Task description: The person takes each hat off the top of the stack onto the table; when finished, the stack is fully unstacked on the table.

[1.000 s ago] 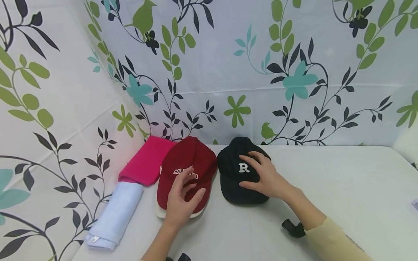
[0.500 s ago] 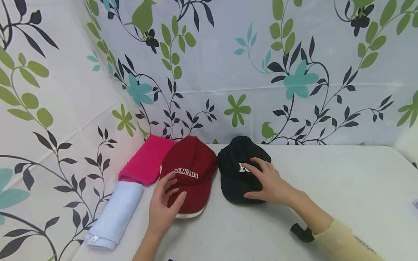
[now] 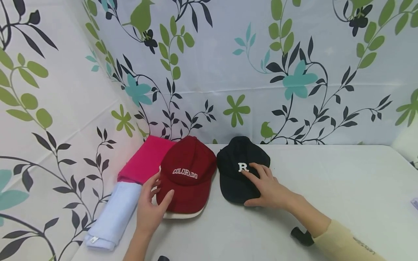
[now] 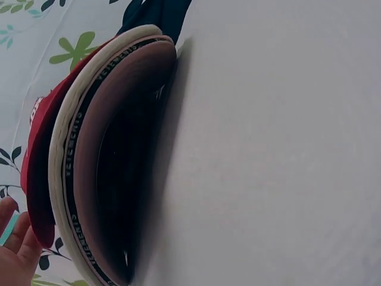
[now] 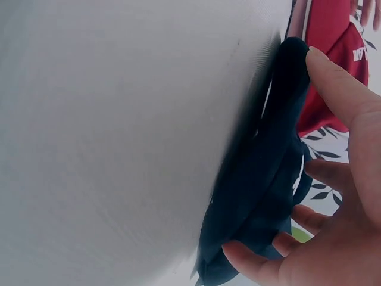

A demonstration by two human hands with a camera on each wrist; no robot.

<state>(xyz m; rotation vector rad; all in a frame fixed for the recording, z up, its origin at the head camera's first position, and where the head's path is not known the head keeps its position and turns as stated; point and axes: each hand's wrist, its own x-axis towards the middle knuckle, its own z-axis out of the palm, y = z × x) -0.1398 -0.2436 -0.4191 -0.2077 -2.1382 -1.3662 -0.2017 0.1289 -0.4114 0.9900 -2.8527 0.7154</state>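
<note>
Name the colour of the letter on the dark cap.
White: the letter R, best seen in the head view.

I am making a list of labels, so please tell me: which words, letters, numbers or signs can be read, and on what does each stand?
"COLORADO": front of the red cap.
"R": front of the black cap.
"VETEMENTS" (apparently, repeated): dark band beside the pale rim under the red cap.
Too small to read: lettering on the right sleeve.
Too small to tell: any print on the light blue cloth's tag.
</note>
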